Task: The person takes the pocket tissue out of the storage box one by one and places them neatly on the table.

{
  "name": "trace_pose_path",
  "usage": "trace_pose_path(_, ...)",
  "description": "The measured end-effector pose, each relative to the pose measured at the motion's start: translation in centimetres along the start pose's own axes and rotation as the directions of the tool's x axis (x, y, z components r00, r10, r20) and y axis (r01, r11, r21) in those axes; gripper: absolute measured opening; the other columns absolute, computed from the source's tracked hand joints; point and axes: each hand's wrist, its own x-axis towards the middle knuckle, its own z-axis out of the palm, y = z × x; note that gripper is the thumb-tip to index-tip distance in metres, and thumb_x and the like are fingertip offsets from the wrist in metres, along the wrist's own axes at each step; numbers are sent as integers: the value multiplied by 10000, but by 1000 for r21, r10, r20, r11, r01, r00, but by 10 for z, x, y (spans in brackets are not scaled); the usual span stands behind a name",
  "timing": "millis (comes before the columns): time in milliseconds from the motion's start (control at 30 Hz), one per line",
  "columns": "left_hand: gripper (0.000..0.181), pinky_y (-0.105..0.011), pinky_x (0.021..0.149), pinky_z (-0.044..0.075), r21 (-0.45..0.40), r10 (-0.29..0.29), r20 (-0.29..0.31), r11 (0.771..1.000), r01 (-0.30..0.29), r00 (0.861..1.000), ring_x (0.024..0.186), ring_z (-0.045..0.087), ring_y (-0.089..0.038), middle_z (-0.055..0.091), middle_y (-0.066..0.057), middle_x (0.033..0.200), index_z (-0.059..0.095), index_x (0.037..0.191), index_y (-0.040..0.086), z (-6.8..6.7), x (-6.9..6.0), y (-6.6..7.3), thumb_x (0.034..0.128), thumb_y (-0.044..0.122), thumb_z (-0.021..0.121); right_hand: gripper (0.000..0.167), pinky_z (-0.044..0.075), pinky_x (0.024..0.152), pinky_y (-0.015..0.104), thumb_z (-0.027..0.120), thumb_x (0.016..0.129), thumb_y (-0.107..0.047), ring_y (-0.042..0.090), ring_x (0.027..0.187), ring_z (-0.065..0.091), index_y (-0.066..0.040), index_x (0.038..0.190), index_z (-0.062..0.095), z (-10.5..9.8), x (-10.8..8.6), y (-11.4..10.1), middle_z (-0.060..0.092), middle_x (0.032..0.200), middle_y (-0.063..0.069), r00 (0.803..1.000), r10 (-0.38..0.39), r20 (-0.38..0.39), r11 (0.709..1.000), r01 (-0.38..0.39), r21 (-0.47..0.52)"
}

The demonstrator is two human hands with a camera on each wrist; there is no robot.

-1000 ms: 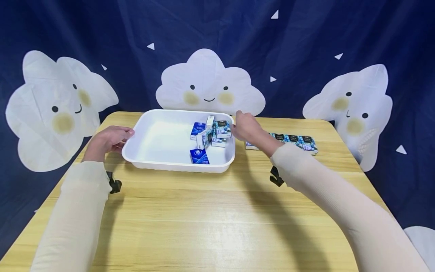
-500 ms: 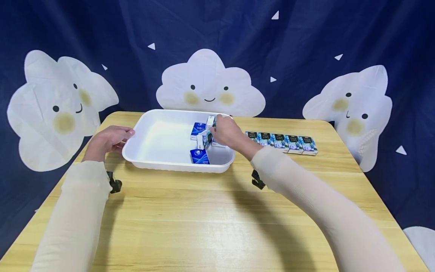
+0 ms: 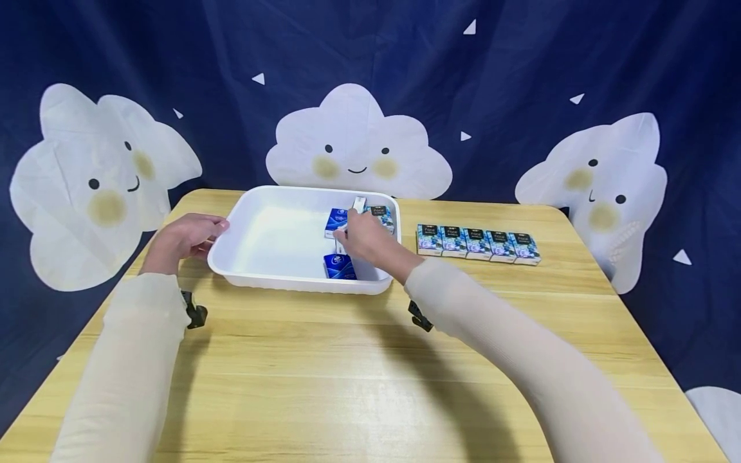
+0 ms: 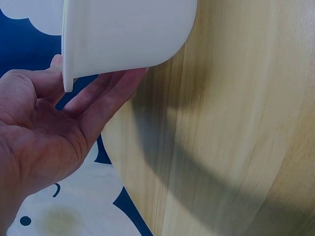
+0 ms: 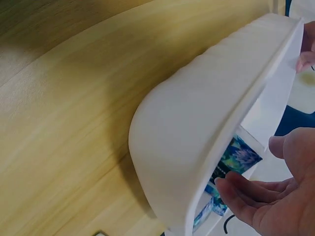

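At the white tray's (image 3: pixel 278 281) left end, my left hand (image 3: pixel 188 236) holds the rim, thumb at the lip and fingers against the outer wall, as the left wrist view shows on the tray (image 4: pixel 128 34). Inside the tray's right half, my right hand (image 3: pixel 370 238) is over a leaning floral pack, mostly hidden from the head camera. The right wrist view has this floral pack (image 5: pixel 240 155) between the spread thumb and fingers of the right hand (image 5: pixel 270 187), fingertips at its edge. Around it lie two blue packs (image 3: pixel 336 222) (image 3: pixel 339 266), an upright pack (image 3: pixel 359 204) and another floral pack (image 3: pixel 380 217).
Right of the tray, several floral packs (image 3: pixel 476 243) lie side by side in a row on the wooden table (image 3: pixel 324 379). A dark blue curtain (image 3: pixel 370 45) with white clouds hangs behind the table. Black wrist devices (image 3: pixel 195 311) are on both wrists.
My right hand has moved left from the tray's right rim, across the floral packs, to the leaning pack. The row on the table is uncovered. My left hand has stayed in place.
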Motion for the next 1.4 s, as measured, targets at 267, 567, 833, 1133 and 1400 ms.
trace_pose_path(267,583,-274,796,547,14,-3,0,1000,3,1000,1168,539,-326,384,-255,1495,244,1597,22,1,0,1,1119,344,332,724,555,963,374,521,1035,-511,262,1146,659,19,1508,382,10,6,-3,649,1283,167,1000,24,8,1000,-24,15)
trace_pose_path(567,575,-273,789,548,13,7,-9,1000,-6,1000,1133,556,-302,400,-251,1479,264,1591,21,2,0,2,1119,344,327,576,554,958,378,582,1038,-332,277,1108,647,52,1440,433,16,10,-3,635,1218,181,999,-12,-34,1000,12,5)
trace_pose_path(833,573,-287,808,551,-9,-2,-17,1000,2,1000,1136,557,-290,387,-249,1493,261,1596,33,2,0,1,1118,344,326,582,468,1094,375,540,1033,-227,296,1292,563,60,1509,365,16,9,-4,551,1418,198,1000,-16,-27,1000,16,-1)
trace_pose_path(1133,577,-307,844,550,-5,-13,-22,1000,13,1000,1167,542,-306,379,-247,1508,249,1604,49,2,1,-1,1116,348,326,433,566,900,321,567,994,-162,223,978,634,59,1363,521,13,8,-3,635,1205,146,999,-24,-33,999,25,24)
trace_pose_path(1400,581,-316,855,547,-2,-14,-27,1000,14,1000,1185,537,-325,378,-255,1510,249,1601,41,2,2,0,1116,350,329,125,501,548,255,547,972,-135,170,633,577,-44,914,610,7,7,-1,586,799,74,999,-44,-28,999,45,24)
